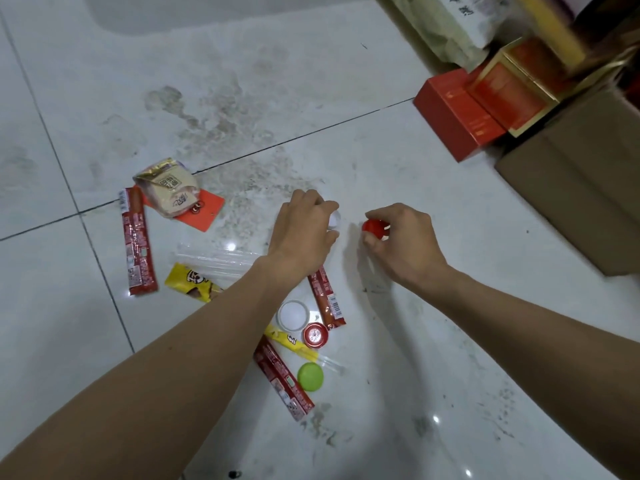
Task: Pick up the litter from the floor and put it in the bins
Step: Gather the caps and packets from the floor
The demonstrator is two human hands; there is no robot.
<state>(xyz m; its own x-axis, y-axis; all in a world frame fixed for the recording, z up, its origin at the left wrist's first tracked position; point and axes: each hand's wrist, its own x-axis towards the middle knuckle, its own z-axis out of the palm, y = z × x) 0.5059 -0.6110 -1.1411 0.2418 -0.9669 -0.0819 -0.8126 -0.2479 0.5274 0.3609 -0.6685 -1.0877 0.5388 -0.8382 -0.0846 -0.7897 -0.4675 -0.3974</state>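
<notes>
My left hand [304, 230] pinches a small white bottle cap [334, 220] just above the white tiled floor. A short way to its right, my right hand [401, 240] pinches a red bottle cap [374, 227]. Litter lies on the floor around my left arm: a long red snack wrapper [138, 244], a beige and gold packet [169, 188] on an orange card [204, 211], a yellow wrapper [192, 282], clear plastic sleeves [214, 259], a white lid [293, 315], a red cap [315, 335], a green cap [310, 376] and two more red wrappers [327, 299] [282, 379]. No bin is in view.
Red and gold gift boxes [464, 112] and a brown cardboard box [581, 174] stand at the right. A pale bag [450, 26] leans at the top right. The tiles [221, 98] beyond the litter are stained and dusty.
</notes>
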